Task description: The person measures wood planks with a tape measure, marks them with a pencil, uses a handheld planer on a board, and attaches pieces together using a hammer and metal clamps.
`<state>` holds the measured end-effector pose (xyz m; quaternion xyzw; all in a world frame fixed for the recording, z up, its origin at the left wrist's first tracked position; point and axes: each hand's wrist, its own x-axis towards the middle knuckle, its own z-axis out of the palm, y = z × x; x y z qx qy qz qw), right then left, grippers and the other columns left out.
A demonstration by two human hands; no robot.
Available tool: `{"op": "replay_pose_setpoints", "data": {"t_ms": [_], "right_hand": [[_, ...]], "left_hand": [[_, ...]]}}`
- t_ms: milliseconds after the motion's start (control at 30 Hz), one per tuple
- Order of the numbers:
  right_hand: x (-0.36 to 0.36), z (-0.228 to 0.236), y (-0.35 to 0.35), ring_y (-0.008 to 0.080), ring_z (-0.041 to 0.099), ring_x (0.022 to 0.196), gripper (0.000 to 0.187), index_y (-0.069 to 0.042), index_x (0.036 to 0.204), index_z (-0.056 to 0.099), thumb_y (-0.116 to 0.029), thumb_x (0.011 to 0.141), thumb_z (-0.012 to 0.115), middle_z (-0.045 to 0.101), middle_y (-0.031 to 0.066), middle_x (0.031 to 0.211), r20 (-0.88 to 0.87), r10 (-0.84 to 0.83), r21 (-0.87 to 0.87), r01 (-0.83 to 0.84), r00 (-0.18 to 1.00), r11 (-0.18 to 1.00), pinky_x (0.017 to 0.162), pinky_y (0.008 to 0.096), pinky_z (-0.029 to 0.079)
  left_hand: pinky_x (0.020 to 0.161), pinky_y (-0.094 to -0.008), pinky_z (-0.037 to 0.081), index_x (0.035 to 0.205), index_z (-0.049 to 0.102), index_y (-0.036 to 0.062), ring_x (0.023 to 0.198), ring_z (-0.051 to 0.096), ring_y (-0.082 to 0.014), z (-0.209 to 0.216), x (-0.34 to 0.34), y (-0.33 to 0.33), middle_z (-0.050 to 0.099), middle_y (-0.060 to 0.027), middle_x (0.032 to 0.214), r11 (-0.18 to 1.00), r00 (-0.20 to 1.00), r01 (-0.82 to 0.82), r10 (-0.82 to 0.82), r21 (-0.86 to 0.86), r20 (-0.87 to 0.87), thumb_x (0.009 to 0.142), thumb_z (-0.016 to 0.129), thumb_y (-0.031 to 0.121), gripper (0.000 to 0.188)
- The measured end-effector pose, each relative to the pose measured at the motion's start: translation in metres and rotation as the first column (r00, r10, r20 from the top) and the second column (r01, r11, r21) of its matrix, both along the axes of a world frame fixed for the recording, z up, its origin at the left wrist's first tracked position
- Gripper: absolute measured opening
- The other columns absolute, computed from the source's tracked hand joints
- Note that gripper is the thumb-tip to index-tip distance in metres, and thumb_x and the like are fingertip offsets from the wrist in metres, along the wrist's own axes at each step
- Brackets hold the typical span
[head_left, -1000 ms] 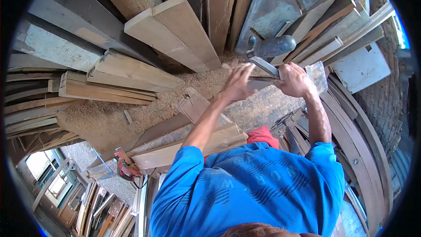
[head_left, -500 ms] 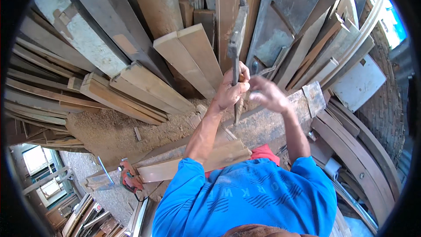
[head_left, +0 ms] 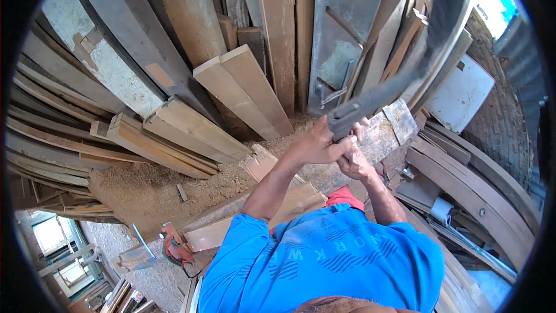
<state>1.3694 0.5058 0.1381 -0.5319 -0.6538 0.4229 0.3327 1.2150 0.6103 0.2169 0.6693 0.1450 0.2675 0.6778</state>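
Note:
A long dark metal bar tool [head_left: 376, 99] slants from my hands toward the upper right, its far end smeared by motion. In the earlier frame it shows a thick grip and a narrow rod at that end; its exact kind I cannot make out. My left hand [head_left: 317, 142] is closed around its near end. Right beside it, my right hand [head_left: 356, 162] has its fingers curled together against the left fingers. What sits between the right fingers is hidden. Below both hands lies a worn, dirty wooden plank [head_left: 382, 136].
Upright boards [head_left: 246, 90] lean close together along the far side. Sawdust [head_left: 145, 191] covers the ground at left. A red power tool [head_left: 175, 246] lies at lower left near a light wooden board [head_left: 217, 235]. Curved timber pieces [head_left: 469, 191] are stacked at right.
The bar tool has swung from upright to slanting up and right. My right hand has come from a blurred, spread pose to curled fingers by the left hand. The view has shifted slightly.

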Motion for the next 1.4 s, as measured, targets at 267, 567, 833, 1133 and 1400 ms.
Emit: {"op": "replay_pose_setpoints", "data": {"t_ms": [267,567,833,1133,1400], "right_hand": [[0.028,-0.053,-0.046,0.0366,0.056,0.113,0.040,-0.001,0.117,0.058,0.000,0.078,0.053,0.059,0.0187,0.116,-0.110,-0.292,-0.045,0.289,0.950,0.956,0.098,0.0439,0.044],[0.027,-0.050,-0.053,0.0411,0.056,0.116,0.037,0.000,0.118,0.059,-0.005,0.082,0.056,0.061,0.0251,0.119,0.278,-0.065,-0.052,0.083,0.958,0.995,0.102,0.0487,0.043],[0.148,-0.157,-0.013,0.0442,0.067,0.089,0.029,0.001,0.108,0.062,-0.021,0.089,0.060,0.068,0.0267,0.091,0.484,-0.358,0.005,0.407,0.799,0.914,0.080,0.0499,0.054],[0.176,-0.235,0.200,0.0465,0.060,0.112,0.073,0.001,0.131,0.048,-0.054,0.086,0.068,0.062,0.0328,0.118,0.653,-0.311,-0.185,0.544,0.690,0.819,0.095,0.0524,0.049],[0.155,-0.273,0.255,0.0431,0.065,0.106,0.060,0.001,0.118,0.056,-0.043,0.082,0.073,0.067,0.0288,0.111,0.672,-0.434,-0.110,0.660,0.600,0.743,0.091,0.0491,0.052]], "left_hand": [[0.093,-0.0321,0.048,0.135,0.037,0.0012,0.105,0.058,-0.0151,-0.051,0.060,-0.063,0.058,-0.0108,0.114,0.952,0.970,-0.160,0.201,-0.261,0.137,0.086,0.072,0.004,0.060],[0.071,-0.0244,0.048,0.100,0.062,0.0056,0.079,0.055,-0.0047,-0.053,0.040,-0.064,0.062,0.0023,0.084,0.948,0.948,-0.316,0.317,-0.015,0.042,0.087,0.074,0.009,0.018],[0.052,-0.0244,0.044,0.102,0.050,0.0077,0.063,0.055,-0.0090,-0.088,-0.010,-0.065,0.056,-0.0030,0.078,0.813,0.818,-0.573,0.575,-0.098,-0.018,0.090,0.072,0.014,0.025],[0.055,-0.0291,0.043,0.102,0.046,0.0103,0.060,0.051,-0.0099,-0.090,-0.028,-0.069,0.058,-0.0050,0.074,0.716,0.746,-0.611,0.664,-0.336,0.057,0.089,0.072,0.011,0.029],[0.054,-0.0288,0.041,0.070,0.055,0.0095,0.055,0.050,-0.0095,-0.081,-0.016,-0.060,0.057,-0.0012,0.062,0.606,0.673,-0.687,0.738,-0.402,-0.038,0.084,0.080,0.024,0.032]]}}
